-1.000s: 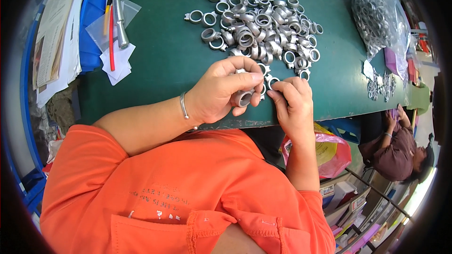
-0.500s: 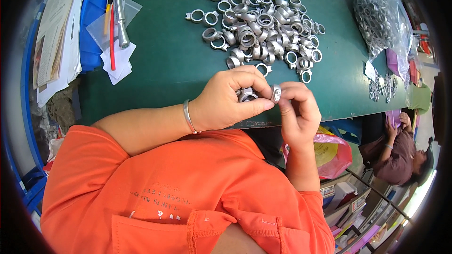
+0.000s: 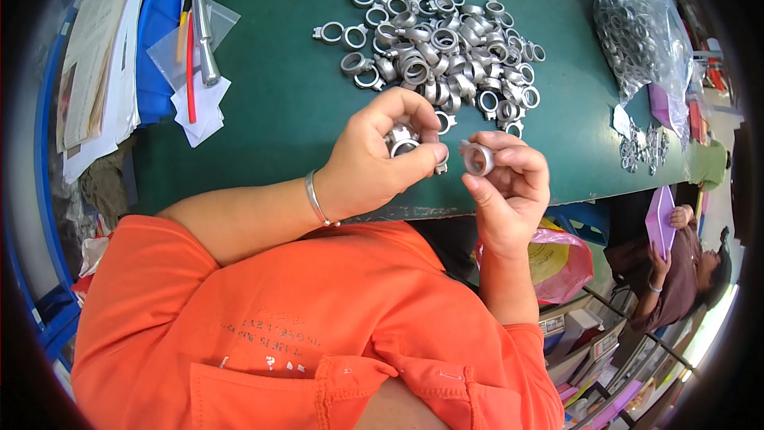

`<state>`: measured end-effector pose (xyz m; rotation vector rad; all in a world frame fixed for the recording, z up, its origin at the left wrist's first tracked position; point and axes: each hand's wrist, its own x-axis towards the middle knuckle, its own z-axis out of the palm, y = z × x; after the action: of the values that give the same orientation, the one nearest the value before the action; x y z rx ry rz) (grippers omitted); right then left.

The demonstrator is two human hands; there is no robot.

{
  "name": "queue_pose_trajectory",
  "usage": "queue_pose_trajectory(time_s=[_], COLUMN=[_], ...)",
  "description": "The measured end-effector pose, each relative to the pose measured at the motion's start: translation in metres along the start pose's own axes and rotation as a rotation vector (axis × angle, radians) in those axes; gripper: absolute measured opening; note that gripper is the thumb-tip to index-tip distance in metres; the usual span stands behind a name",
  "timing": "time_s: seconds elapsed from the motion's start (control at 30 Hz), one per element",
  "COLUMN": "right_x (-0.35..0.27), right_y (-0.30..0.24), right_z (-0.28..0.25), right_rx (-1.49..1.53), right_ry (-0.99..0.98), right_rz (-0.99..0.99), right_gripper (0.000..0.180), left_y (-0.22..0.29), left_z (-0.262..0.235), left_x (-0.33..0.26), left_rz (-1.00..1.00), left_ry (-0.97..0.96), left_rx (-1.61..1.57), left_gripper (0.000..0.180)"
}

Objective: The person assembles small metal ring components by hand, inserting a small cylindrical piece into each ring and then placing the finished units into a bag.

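Between the thumb and fingertips of my right hand (image 3: 516,179) is a grey metal ring (image 3: 469,166) with a small lug, its round opening turned up toward me. My left hand (image 3: 370,151), a bangle on its wrist, is curled around a few more metal rings (image 3: 400,134); the fingers partly hide them. A small gap parts the two hands, just above the table's near edge. Right beyond them spreads a heap of similar rings (image 3: 454,62), some lying flat and others on their sides.
The green table (image 3: 270,72) holds a metal rod (image 3: 204,32), a red pen (image 3: 190,72) and papers at left, beside a blue bin (image 3: 155,48). At right lie a clear bag of rings (image 3: 637,40) and small metal parts (image 3: 645,150). A co-worker (image 3: 672,271) holds a purple tray (image 3: 660,219).
My hands have drawn apart. The ring in my right hand has turned from edge-on to show its opening. My left hand has risen slightly. The co-worker's purple tray has tilted.
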<state>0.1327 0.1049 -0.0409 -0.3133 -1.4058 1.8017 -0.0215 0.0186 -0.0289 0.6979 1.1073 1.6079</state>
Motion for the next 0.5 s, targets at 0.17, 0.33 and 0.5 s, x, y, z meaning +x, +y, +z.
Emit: queue_pose_trajectory(time_s=[0.17, 0.33, 0.5], right_x=[0.005, 0.008, -0.032], right_y=[-0.005, -0.010, -0.033], right_z=[0.030, 0.048, -0.026], right_rx=[0.730, 0.837, 0.969], right_ry=[0.146, 0.438, 0.233], right_rz=[0.740, 0.936, 0.566], right_gripper=[0.026, 0.030, 0.022], left_y=[0.011, 0.022, 0.011], left_z=[-0.004, 0.004, -0.002], left_x=[0.000, -0.002, 0.008], left_rz=[0.837, 0.816, 0.820], left_ry=[-0.026, -0.222, -0.055], left_rx=[0.672, 0.973, 0.809], left_gripper=[0.025, 0.023, 0.021])
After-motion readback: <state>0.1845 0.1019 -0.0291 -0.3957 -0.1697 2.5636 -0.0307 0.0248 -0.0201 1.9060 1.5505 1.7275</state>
